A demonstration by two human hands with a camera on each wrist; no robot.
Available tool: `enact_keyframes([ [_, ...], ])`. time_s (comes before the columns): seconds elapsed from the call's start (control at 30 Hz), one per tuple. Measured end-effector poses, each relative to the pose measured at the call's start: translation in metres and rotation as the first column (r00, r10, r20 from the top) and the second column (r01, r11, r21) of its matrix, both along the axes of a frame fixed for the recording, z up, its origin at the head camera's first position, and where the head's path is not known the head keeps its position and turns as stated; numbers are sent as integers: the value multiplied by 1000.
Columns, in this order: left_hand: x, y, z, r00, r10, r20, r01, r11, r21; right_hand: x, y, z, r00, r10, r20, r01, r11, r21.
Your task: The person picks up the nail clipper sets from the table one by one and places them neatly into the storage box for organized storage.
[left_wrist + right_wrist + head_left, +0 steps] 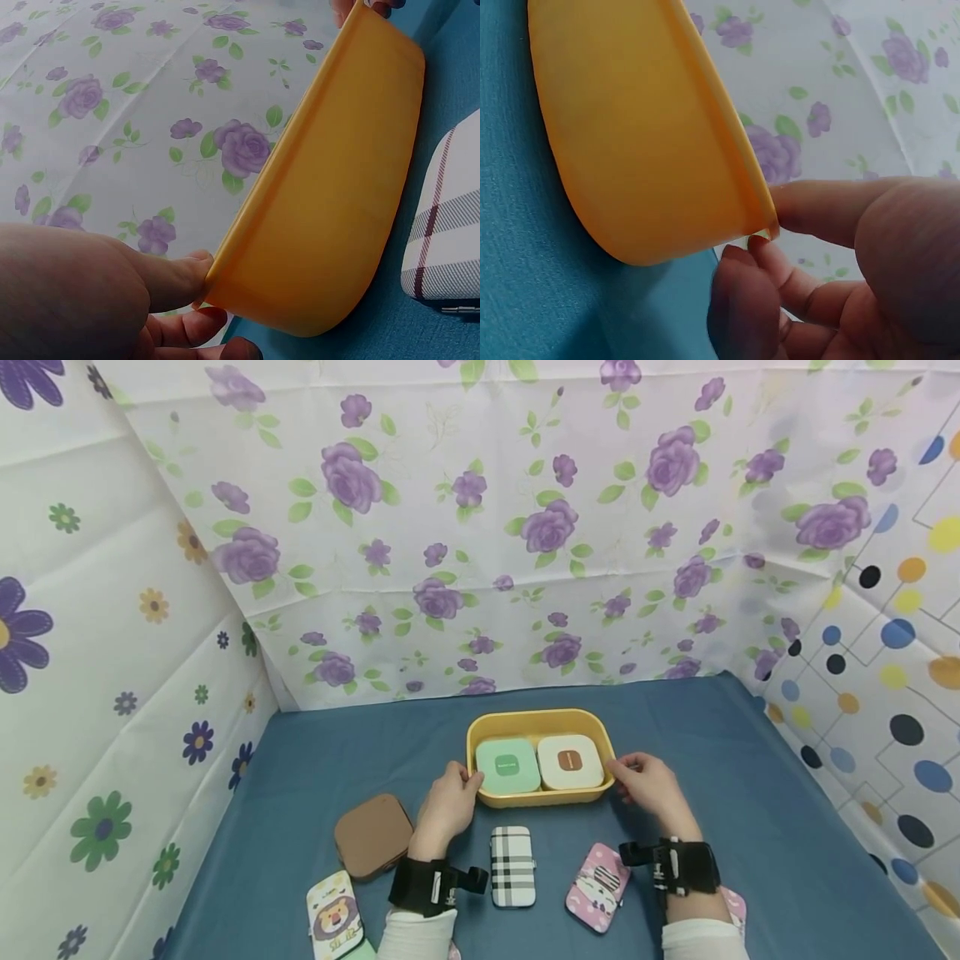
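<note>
A yellow plastic tub (pixel 540 718) sits on the blue cloth, holding a mint green square case (pixel 507 766) and a white square case (pixel 570 762) side by side. My left hand (pixel 447 806) pinches the tub's left rim, thumb on top and fingers beneath, as the left wrist view shows. At the opposite end my right hand (pixel 651 783) pinches the right rim between thumb and fingers. In the right wrist view, the thumb (pixel 817 206) presses the rim's edge from above. The tub's smooth outer wall (pixel 322 202) fills much of both wrist views.
Nearer than the tub lie a black-and-white plaid case (pixel 513 867) and a pink cartoon case (pixel 598 887). Left of my left wrist are a brown case (pixel 373 835) and a lion-print case (pixel 334 914). Another pink item (pixel 735 906) is partly hidden by my right forearm. Patterned sheets (pixel 465 568) stand behind.
</note>
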State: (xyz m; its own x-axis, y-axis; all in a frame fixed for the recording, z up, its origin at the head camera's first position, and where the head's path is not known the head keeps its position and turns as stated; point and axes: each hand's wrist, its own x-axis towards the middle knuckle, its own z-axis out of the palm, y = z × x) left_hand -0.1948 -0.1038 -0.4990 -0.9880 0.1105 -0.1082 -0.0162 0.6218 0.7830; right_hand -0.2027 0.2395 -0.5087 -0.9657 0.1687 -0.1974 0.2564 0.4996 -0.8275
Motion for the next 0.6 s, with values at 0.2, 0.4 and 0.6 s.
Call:
enact_keyframes([
  [0.2,1,1,0,1000,4,-12,-4,1000,-1,-1,-2,-2,999,-19,38,21,999,-50],
  [0.4,2,1,-2,1000,7,-17,-7,1000,-1,0,-2,-3,998,-10,59,15,997,-78],
  [0.6,2,2,-1,1000,4,-20,-4,1000,-7,2,-2,-2,997,5,74,0,998,-67],
])
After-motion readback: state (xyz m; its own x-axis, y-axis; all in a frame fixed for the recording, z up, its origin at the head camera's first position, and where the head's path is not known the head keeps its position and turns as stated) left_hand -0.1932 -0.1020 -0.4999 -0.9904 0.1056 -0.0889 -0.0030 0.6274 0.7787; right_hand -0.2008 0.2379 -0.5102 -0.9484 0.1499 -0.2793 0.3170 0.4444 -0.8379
